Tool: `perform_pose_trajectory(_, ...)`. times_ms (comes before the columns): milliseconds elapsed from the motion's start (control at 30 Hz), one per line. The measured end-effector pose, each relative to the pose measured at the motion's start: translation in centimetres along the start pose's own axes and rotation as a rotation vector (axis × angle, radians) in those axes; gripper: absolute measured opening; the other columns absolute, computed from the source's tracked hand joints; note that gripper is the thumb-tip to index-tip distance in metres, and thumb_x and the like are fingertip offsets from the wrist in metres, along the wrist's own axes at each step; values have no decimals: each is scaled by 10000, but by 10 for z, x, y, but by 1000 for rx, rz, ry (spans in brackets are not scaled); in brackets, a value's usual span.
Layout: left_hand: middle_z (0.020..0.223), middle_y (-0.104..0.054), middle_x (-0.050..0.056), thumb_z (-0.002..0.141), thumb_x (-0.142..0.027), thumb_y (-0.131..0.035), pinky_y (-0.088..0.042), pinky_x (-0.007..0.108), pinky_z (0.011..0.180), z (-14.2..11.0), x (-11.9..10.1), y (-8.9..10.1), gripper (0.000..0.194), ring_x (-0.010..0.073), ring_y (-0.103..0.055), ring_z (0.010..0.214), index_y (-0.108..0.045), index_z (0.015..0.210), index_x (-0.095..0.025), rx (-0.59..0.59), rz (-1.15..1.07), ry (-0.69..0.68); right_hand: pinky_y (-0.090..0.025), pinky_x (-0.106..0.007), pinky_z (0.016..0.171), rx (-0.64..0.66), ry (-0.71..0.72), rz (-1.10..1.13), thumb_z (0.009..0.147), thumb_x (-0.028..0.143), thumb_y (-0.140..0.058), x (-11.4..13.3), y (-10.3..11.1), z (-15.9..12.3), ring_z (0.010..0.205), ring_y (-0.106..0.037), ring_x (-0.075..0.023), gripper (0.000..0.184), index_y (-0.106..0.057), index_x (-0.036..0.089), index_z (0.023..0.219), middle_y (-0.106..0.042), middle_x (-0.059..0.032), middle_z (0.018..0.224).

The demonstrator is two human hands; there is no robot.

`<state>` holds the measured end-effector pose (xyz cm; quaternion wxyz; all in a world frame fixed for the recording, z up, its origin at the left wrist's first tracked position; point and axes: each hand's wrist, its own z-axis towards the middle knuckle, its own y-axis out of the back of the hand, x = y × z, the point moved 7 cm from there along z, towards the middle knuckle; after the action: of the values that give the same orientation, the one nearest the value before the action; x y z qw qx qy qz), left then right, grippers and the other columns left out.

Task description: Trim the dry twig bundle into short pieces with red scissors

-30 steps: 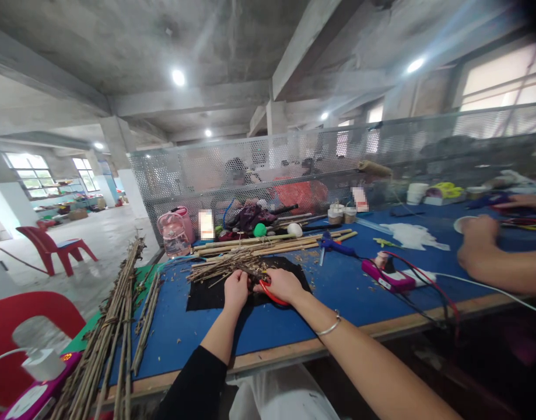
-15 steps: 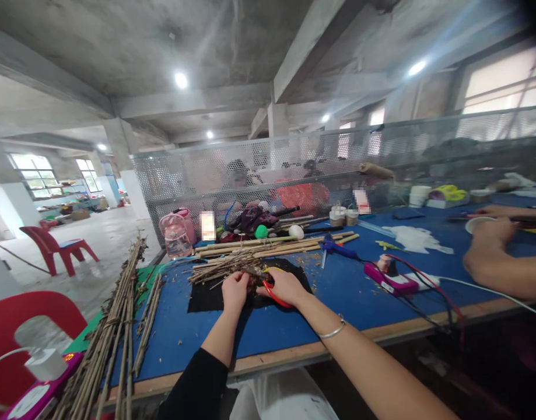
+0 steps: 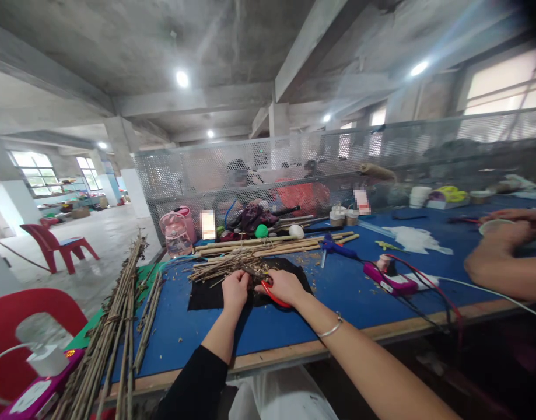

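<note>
My right hand is closed around a pair of red-handled shears, whose dark jaws point left toward my other hand. My left hand has its fingers pinched together on a thin brown twig just left of the shears; the fingers hide most of it. Both hands are over a black cloth strewn with plant scraps. Right behind them lies a loose pile of cut twigs.
Long sticks lie bundled at the left table edge. Behind the twigs are thicker canes and a blue glue gun. A purple power strip with cords sits to the right. A co-worker's hand holds a round cup further right.
My right hand has shifted slightly, and its fingers have closed a little on the shears. My left hand stays nearly in place. The co-worker's hand and cup have moved right.
</note>
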<state>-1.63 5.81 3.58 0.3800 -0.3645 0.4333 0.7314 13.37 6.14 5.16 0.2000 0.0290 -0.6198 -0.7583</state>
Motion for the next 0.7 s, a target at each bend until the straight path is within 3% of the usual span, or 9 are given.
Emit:
perform_pose_trajectory(133,582,-618,20,741,-341,-457,-369,205,523,1,6,-1,254,122,-529,524,-626,656,-171,-12,-4,56,-402,-255,608,12,-21,-7,672,707,-435,-1,0,1,767,-619,-217,536,-586,203,772,-657,-64,790)
perform_pose_trajectory(333,506,-545,9,735,-438,-493,-340,228,564,3,-5,28,338,133,-494,529,-551,522,-182,-190,200,-19,-402,-268,674,-95,-26,-6,687,679,-450,-6,6,0,822,-601,-210,522,-574,205,866,-647,-60,839)
perform_pose_trajectory(467,678,-611,36,793,-392,-429,-377,249,640,6,-2,54,266,156,-541,640,-598,777,-187,-349,195,4,-392,-296,703,-200,-17,-19,694,678,-440,-11,13,2,831,-579,-219,541,-552,180,874,-628,-82,848)
perform_pose_trajectory(600,904,-604,88,787,-213,-422,-393,288,743,8,3,70,270,185,-544,818,-574,1006,-170,-478,329,7,-383,-312,732,-230,-19,-55,688,670,-457,-12,17,3,853,-560,-225,538,-543,168,860,-612,-99,883)
perform_pose_trajectory(700,1005,-572,114,748,-146,-435,-376,370,779,10,10,68,296,257,-488,956,-624,967,-209,-395,570,78,-380,-320,753,-258,-69,-62,698,652,-465,-14,19,3,889,-549,-233,536,-535,161,900,-604,-111,917)
